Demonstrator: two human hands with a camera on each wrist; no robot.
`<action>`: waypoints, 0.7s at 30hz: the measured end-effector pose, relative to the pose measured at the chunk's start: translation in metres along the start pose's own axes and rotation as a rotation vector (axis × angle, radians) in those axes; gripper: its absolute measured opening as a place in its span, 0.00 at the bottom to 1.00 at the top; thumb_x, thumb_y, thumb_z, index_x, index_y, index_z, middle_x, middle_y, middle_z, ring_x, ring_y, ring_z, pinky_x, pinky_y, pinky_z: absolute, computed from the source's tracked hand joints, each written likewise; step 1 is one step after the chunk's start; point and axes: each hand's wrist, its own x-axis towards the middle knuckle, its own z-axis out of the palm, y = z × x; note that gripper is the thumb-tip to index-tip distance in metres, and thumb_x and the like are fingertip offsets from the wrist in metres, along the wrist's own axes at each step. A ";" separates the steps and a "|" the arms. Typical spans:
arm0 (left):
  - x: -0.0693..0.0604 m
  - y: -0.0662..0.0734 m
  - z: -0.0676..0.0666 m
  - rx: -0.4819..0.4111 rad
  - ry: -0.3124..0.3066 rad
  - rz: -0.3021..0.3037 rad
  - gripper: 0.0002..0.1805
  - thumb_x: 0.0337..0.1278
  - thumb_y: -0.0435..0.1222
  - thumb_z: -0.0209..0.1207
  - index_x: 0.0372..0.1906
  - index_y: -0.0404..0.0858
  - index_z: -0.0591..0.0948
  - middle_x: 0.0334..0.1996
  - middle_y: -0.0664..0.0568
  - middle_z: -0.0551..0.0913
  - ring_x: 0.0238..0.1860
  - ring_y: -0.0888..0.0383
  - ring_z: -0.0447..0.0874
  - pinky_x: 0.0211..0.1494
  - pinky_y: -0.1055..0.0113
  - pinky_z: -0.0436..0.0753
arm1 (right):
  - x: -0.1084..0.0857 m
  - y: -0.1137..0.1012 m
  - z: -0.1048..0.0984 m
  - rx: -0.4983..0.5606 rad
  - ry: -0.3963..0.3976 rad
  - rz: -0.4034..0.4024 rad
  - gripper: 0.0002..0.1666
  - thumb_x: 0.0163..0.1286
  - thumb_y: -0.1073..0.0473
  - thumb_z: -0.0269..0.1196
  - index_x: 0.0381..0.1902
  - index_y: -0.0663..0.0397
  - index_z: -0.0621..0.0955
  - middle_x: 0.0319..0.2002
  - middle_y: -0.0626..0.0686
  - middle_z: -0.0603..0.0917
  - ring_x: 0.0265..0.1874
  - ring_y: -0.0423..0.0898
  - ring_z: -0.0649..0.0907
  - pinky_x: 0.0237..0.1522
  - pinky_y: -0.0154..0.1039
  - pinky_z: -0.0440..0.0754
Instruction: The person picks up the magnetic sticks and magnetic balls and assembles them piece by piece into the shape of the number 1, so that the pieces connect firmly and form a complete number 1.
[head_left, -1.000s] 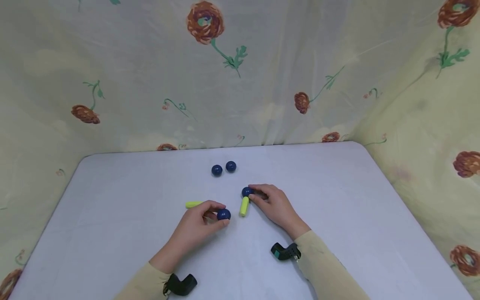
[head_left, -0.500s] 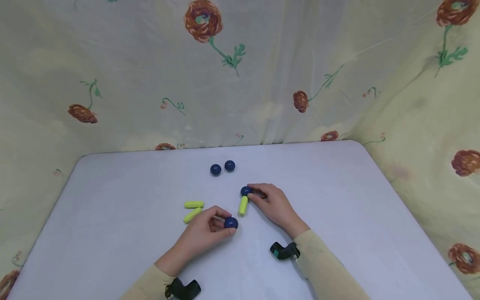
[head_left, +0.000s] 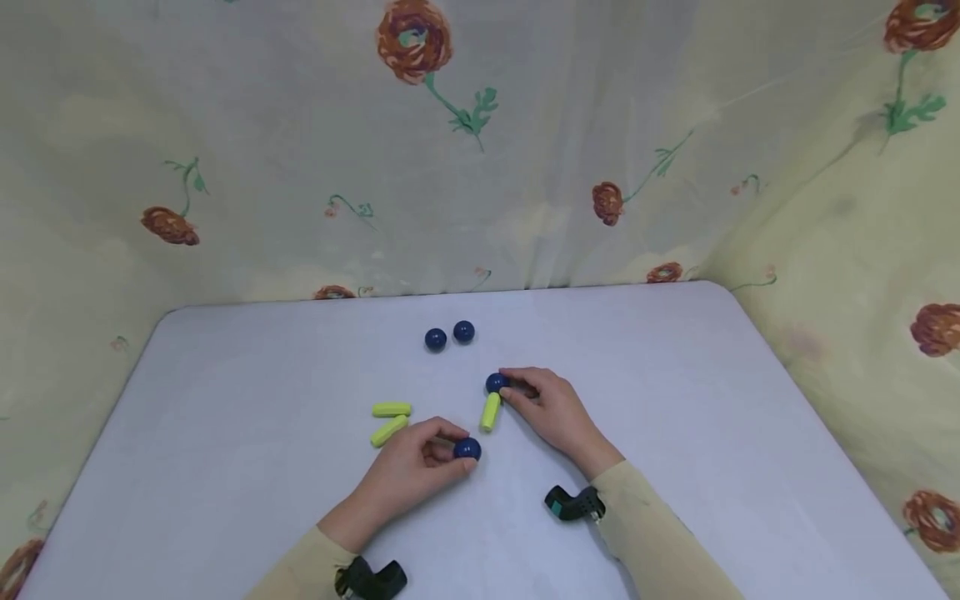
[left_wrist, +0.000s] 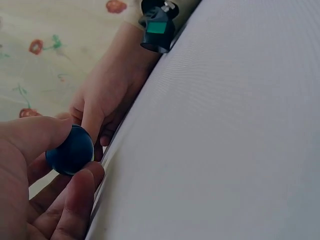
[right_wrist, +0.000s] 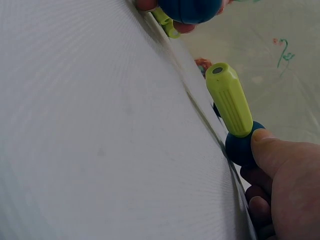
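A dark blue ball [head_left: 467, 448] is pinched between the thumb and fingers of my left hand [head_left: 412, 467]; the left wrist view shows the ball [left_wrist: 72, 152] close up. My right hand [head_left: 553, 412] pinches another blue ball [head_left: 495, 382] at its right side. A yellow-green magnetic rod [head_left: 490, 413] sticks out from that ball toward me, touching it at one end. In the right wrist view, the rod's free end [right_wrist: 218, 70] has a dark round spot. The left hand's ball stands apart from this rod, below and left of it in the head view.
Two loose yellow-green rods, one straight [head_left: 392, 409] and one slanted [head_left: 389, 431], lie just beyond the left hand. Farther back, two blue balls [head_left: 436, 339] rest side by side on the white table [head_left: 637, 358]. Flowered cloth [head_left: 525, 167] hangs behind the table.
My left hand has shifted right and nearer to me with its ball, uncovering the slanted rod and the rest of the straight one. My right hand has stayed in place, holding its ball.
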 end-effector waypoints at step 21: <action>0.004 0.000 0.010 0.146 0.113 0.065 0.19 0.50 0.55 0.71 0.42 0.49 0.84 0.34 0.63 0.83 0.24 0.67 0.80 0.28 0.68 0.79 | -0.001 0.000 0.000 -0.006 0.006 -0.008 0.23 0.72 0.43 0.61 0.61 0.41 0.81 0.52 0.45 0.82 0.44 0.39 0.81 0.46 0.42 0.80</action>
